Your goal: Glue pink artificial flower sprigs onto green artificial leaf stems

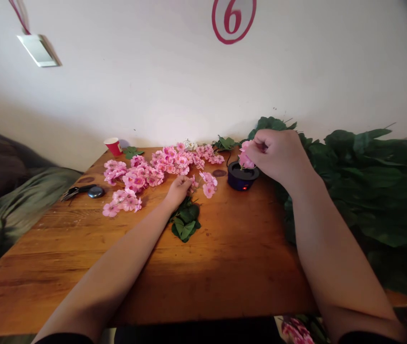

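"Where does this view look from?"
"The person's head, above and behind the left hand (179,190) and the right hand (280,155)."
"Facing which way?"
"Forward and down, across the tabletop (232,258) beneath the hands to the wall (153,71) beyond them."
"How near?"
"Close; both forearms (128,258) run from the lower edge up to the hands."

The right hand (282,155) holds a pink flower (245,156) at a small dark pot (234,180). The left hand (178,191) holds more blossoms (208,185) near green leaves (185,222).
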`<state>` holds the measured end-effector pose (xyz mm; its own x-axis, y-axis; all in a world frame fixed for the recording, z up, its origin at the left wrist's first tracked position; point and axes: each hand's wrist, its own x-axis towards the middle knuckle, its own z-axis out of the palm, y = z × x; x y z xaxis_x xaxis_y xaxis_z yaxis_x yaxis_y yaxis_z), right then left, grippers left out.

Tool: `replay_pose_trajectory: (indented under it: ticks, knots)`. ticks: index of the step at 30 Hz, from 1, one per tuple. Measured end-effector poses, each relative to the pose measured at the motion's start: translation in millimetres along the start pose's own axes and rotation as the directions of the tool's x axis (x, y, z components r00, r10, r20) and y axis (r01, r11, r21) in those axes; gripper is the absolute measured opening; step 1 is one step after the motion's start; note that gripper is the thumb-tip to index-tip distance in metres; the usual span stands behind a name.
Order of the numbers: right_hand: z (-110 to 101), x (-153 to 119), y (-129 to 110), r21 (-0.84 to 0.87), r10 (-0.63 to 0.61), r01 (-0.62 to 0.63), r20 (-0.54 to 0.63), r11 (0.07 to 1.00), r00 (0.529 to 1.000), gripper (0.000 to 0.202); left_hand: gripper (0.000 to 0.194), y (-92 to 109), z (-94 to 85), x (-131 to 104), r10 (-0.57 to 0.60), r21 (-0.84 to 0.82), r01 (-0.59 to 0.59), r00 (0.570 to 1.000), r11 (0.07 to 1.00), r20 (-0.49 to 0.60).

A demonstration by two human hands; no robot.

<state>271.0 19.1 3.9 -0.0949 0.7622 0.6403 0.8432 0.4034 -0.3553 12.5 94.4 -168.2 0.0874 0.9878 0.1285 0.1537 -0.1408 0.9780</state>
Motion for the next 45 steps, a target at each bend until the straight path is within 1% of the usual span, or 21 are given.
replay_pose_trajectory:
  ticks: [7,16,25,34,38,42,45]
  knots:
    - [0,0,-1,-0.004,-0.005,0.005,-0.002,1.0,1.0,0.034,0.036,1,-2.0,1,-0.009,-0.114,0.008,1.0,0.993,-0.011]
    - [3,0,0,-0.002,-0.022,0.022,0.004,1.0,1.0,0.036,0.04,3,-3.5,1,-0.047,-0.218,0.047,0.999,0.975,0.003]
    - [5,0,0,-0.013,-0.022,0.022,0.014,1.0,1.0,0.033,0.041,4,-5.7,1,-0.074,-0.318,0.071,0.997,0.946,0.004]
    - [6,1,-3,-0.027,-0.017,0.018,0.03,0.999,0.999,0.034,0.037,2,-4.8,1,-0.089,-0.323,0.087,0.996,0.942,0.009]
    - [6,1,-2,-0.034,-0.031,0.031,0.012,0.999,0.999,0.034,0.036,2,-4.5,1,-0.081,-0.314,0.073,0.997,0.947,-0.013]
    - [5,2,4,-0.014,-0.018,0.018,-0.01,1.0,1.0,0.035,0.035,2,-4.0,0,-0.076,-0.293,0.062,0.996,0.954,-0.036]
    - [3,4,11,0.006,0.023,-0.023,-0.033,1.0,0.999,0.034,0.033,3,-3.1,-2,-0.067,-0.271,0.051,0.996,0.961,-0.051]
